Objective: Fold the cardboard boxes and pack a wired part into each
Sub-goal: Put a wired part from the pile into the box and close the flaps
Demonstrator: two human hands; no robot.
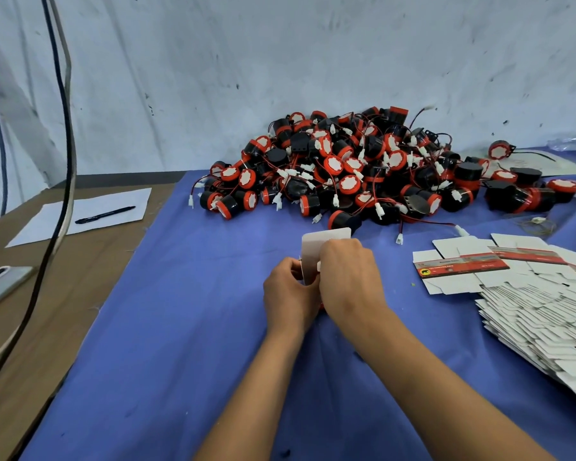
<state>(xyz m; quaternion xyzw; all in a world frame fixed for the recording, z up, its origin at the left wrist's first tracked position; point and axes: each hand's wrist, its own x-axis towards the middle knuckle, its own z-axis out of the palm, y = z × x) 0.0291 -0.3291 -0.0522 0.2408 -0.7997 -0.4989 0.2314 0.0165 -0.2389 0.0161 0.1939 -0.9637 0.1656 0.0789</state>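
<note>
Carton (325, 242), one, white card, part-formed, upright above the blue-covered table (180, 327): left hand (288, 294) pinches its left edge, right hand (350, 274) curls over its front, flap standing free on top. Wired parts (340, 168), red-and-black, heaped behind, well apart from the carton. Flat blanks (539, 304), large stack, right. Finished boxes: none visible. Progress, judged: early; nearly all folding and packing remains.

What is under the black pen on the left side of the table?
The black pen lies on a white sheet of paper, which rests on the brown tabletop. Whatever is beneath the sheet is covered.
</note>
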